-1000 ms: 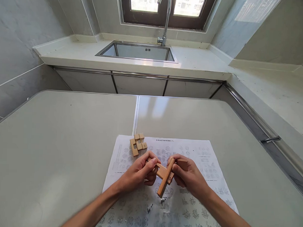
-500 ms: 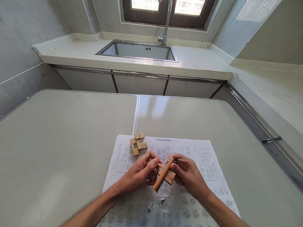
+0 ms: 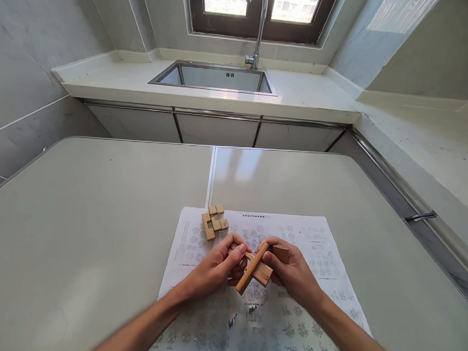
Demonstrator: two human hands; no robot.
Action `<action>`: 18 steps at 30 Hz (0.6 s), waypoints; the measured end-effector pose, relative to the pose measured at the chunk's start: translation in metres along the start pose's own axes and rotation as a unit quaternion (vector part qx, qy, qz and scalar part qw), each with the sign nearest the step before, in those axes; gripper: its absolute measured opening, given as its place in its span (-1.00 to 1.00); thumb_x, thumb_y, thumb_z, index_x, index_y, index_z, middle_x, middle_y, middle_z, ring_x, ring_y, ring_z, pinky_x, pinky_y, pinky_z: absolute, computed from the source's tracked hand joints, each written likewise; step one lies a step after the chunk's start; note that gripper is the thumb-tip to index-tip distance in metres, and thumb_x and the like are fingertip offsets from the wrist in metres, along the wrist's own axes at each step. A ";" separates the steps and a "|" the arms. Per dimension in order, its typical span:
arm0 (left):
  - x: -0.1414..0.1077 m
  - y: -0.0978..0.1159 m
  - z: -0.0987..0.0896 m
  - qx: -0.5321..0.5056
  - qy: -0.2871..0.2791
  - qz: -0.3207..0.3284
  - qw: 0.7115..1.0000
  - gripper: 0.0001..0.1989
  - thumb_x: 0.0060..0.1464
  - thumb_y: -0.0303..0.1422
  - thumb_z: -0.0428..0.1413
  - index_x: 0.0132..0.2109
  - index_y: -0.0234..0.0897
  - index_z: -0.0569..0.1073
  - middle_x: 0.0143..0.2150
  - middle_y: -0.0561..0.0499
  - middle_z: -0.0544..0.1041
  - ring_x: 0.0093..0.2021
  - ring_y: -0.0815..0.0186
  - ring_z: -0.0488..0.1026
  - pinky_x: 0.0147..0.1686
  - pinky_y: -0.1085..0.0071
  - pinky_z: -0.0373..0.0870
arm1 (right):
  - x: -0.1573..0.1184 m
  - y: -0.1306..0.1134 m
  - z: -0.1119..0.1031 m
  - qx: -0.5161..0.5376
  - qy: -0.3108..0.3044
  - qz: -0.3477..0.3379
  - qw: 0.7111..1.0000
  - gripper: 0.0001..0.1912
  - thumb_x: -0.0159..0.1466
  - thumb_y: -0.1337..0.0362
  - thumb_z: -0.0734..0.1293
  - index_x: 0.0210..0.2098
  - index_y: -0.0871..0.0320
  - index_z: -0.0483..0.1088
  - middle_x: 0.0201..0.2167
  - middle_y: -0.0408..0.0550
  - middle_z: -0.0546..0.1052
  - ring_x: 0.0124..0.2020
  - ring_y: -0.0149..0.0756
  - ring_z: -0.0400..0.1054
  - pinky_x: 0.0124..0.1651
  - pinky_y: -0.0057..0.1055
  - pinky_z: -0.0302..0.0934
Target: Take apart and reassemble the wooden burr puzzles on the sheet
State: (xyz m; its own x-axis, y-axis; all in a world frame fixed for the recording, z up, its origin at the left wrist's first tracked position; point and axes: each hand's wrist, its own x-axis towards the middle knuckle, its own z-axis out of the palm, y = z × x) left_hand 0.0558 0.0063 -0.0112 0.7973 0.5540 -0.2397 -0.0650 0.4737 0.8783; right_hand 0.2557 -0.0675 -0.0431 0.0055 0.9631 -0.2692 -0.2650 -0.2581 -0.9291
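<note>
Both hands grip a set of crossed wooden puzzle pieces (image 3: 252, 269) above a printed paper sheet (image 3: 319, 250). My left hand (image 3: 225, 262) is closed on the left end of a thin piece, its thumb pressed on top. My right hand (image 3: 286, 267) pinches the upper part, with a long narrow bar slanting down toward me and a wider flat piece beneath it. One piece end sticks out over the right fingers. The inner joints are partly hidden by fingers. A group of notched lighter wooden blocks (image 3: 214, 223) lies on the sheet's top left, beyond my left hand.
The pale table (image 3: 82, 216) has a seam running down its middle. Behind it stands a white counter (image 3: 306, 91) with a steel sink (image 3: 214, 90) and a tap (image 3: 257, 43) below a window. Another counter (image 3: 423, 136) runs along the right side.
The held wooden pieces have shifted very slightly, the flat piece's end a little to the right. Both hands keep their grip, and the lighter blocks stay where they were on the sheet.
</note>
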 end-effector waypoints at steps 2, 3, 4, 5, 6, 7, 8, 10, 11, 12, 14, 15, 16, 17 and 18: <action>0.000 -0.001 0.000 0.002 -0.009 -0.001 1.000 -0.53 0.31 0.11 0.14 -0.18 -0.21 0.26 -0.48 0.24 0.13 -0.52 0.46 0.01 -0.51 0.51 0.02 | 0.000 -0.001 0.000 -0.003 -0.014 0.006 1.000 -0.57 0.26 -0.12 0.54 -0.24 0.14 0.51 -0.51 -0.20 0.36 -0.62 -0.50 0.08 -0.61 -0.52 -0.01; 0.000 -0.001 -0.001 -0.001 -0.020 -0.006 1.000 -0.53 0.32 0.11 0.13 -0.18 -0.21 0.26 -0.48 0.25 0.12 -0.53 0.47 -0.01 -0.51 0.51 0.02 | 0.000 -0.002 -0.001 -0.004 -0.027 0.010 1.000 -0.57 0.27 -0.12 0.53 -0.25 0.13 0.51 -0.51 -0.20 0.36 -0.61 -0.49 0.09 -0.61 -0.52 0.01; -0.001 -0.001 -0.001 -0.004 -0.030 -0.012 0.999 -0.54 0.32 0.11 0.13 -0.17 -0.21 0.26 -0.49 0.26 0.10 -0.54 0.47 -0.02 -0.52 0.51 0.02 | 0.000 -0.004 -0.001 -0.006 -0.039 0.012 0.999 -0.57 0.28 -0.13 0.52 -0.25 0.13 0.51 -0.50 -0.19 0.36 -0.60 -0.47 0.10 -0.60 -0.51 0.03; -0.001 -0.001 -0.001 -0.006 -0.038 -0.015 0.999 -0.54 0.33 0.10 0.12 -0.17 -0.21 0.26 -0.49 0.26 0.09 -0.55 0.47 -0.03 -0.52 0.51 0.02 | 0.000 -0.005 -0.001 -0.009 -0.045 0.011 0.999 -0.57 0.28 -0.13 0.51 -0.25 0.13 0.52 -0.50 -0.18 0.37 -0.58 -0.46 0.12 -0.59 -0.51 0.05; -0.001 -0.001 -0.001 -0.004 -0.040 -0.016 0.999 -0.55 0.34 0.10 0.11 -0.16 -0.21 0.26 -0.50 0.27 0.09 -0.55 0.47 -0.04 -0.52 0.51 0.02 | 0.000 -0.006 0.000 -0.013 -0.046 0.008 0.999 -0.58 0.28 -0.13 0.51 -0.25 0.12 0.53 -0.49 -0.17 0.38 -0.57 -0.44 0.14 -0.57 -0.50 0.07; -0.002 0.000 -0.001 0.002 -0.037 -0.015 0.999 -0.55 0.34 0.10 0.10 -0.15 -0.21 0.27 -0.49 0.26 0.09 -0.54 0.47 -0.03 -0.52 0.51 0.03 | 0.000 -0.006 0.000 -0.017 -0.040 0.004 0.999 -0.58 0.28 -0.13 0.51 -0.24 0.12 0.53 -0.48 -0.16 0.39 -0.56 -0.43 0.15 -0.57 -0.50 0.08; -0.002 0.000 -0.001 0.014 -0.030 -0.012 0.999 -0.55 0.34 0.10 0.10 -0.15 -0.21 0.28 -0.48 0.25 0.11 -0.53 0.46 -0.01 -0.51 0.51 0.03 | 0.000 -0.007 0.000 -0.020 -0.033 0.001 0.999 -0.58 0.28 -0.13 0.51 -0.24 0.12 0.53 -0.47 -0.15 0.41 -0.54 -0.42 0.16 -0.56 -0.50 0.09; -0.003 0.000 -0.001 0.041 -0.019 -0.012 0.999 -0.55 0.35 0.10 0.09 -0.14 -0.22 0.29 -0.45 0.22 0.14 -0.50 0.45 0.04 -0.49 0.50 0.05 | 0.000 -0.006 0.000 -0.026 -0.024 0.002 0.999 -0.58 0.27 -0.12 0.52 -0.21 0.12 0.53 -0.45 -0.13 0.43 -0.52 -0.39 0.19 -0.55 -0.50 0.10; -0.003 0.000 0.000 0.051 -0.016 -0.013 0.998 -0.55 0.35 0.10 0.09 -0.14 -0.22 0.29 -0.43 0.21 0.15 -0.49 0.44 0.06 -0.49 0.50 0.06 | 0.000 -0.005 -0.001 -0.027 -0.026 0.005 0.999 -0.58 0.28 -0.12 0.52 -0.20 0.12 0.53 -0.44 -0.12 0.43 -0.51 -0.38 0.20 -0.54 -0.50 0.10; -0.004 -0.001 0.000 0.054 -0.017 -0.014 0.998 -0.56 0.36 0.09 0.08 -0.14 -0.22 0.29 -0.43 0.20 0.16 -0.48 0.43 0.07 -0.49 0.50 0.06 | 0.001 -0.003 -0.002 -0.025 -0.034 0.011 0.999 -0.57 0.28 -0.13 0.51 -0.20 0.12 0.53 -0.44 -0.12 0.43 -0.50 -0.38 0.21 -0.54 -0.51 0.09; -0.004 -0.003 0.001 0.044 -0.024 -0.012 0.999 -0.56 0.36 0.09 0.08 -0.14 -0.22 0.28 -0.43 0.20 0.15 -0.49 0.44 0.06 -0.50 0.50 0.06 | 0.002 -0.001 -0.006 -0.018 -0.055 0.024 0.998 -0.57 0.28 -0.14 0.51 -0.19 0.11 0.52 -0.43 -0.12 0.43 -0.49 -0.37 0.22 -0.54 -0.51 0.08; -0.004 -0.004 0.001 0.036 -0.028 -0.009 0.999 -0.57 0.37 0.08 0.07 -0.14 -0.21 0.27 -0.42 0.20 0.16 -0.49 0.44 0.06 -0.50 0.51 0.06 | 0.002 0.001 -0.008 -0.013 -0.066 0.029 0.997 -0.57 0.28 -0.13 0.51 -0.19 0.11 0.52 -0.43 -0.13 0.43 -0.49 -0.37 0.22 -0.53 -0.52 0.08; -0.004 -0.005 0.001 0.029 -0.032 -0.006 0.999 -0.57 0.37 0.08 0.07 -0.14 -0.22 0.27 -0.42 0.20 0.16 -0.49 0.44 0.07 -0.50 0.51 0.06 | 0.003 0.002 -0.010 -0.007 -0.075 0.032 0.997 -0.58 0.29 -0.13 0.50 -0.19 0.10 0.51 -0.43 -0.13 0.42 -0.49 -0.37 0.22 -0.53 -0.52 0.08; -0.004 -0.006 0.002 0.024 -0.036 -0.003 0.999 -0.58 0.38 0.07 0.07 -0.14 -0.22 0.27 -0.41 0.19 0.18 -0.49 0.44 0.08 -0.49 0.51 0.06 | 0.004 0.002 -0.012 -0.003 -0.081 0.033 0.996 -0.59 0.29 -0.12 0.51 -0.19 0.10 0.51 -0.43 -0.14 0.42 -0.48 -0.37 0.23 -0.53 -0.52 0.08; -0.005 -0.007 0.002 0.021 -0.040 -0.001 0.999 -0.59 0.39 0.06 0.07 -0.13 -0.22 0.27 -0.41 0.19 0.19 -0.48 0.44 0.09 -0.49 0.51 0.07 | 0.004 0.003 -0.012 0.000 -0.086 0.033 0.996 -0.59 0.29 -0.12 0.51 -0.19 0.09 0.50 -0.42 -0.14 0.42 -0.48 -0.37 0.23 -0.53 -0.52 0.08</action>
State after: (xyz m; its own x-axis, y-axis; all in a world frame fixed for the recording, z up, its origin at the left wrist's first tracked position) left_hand 0.0540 -0.0011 -0.0154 0.8427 0.4963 -0.2085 -0.0403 0.4443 0.8950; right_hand 0.2669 -0.0653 -0.0499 -0.1770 0.9428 -0.2823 -0.2585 -0.3213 -0.9110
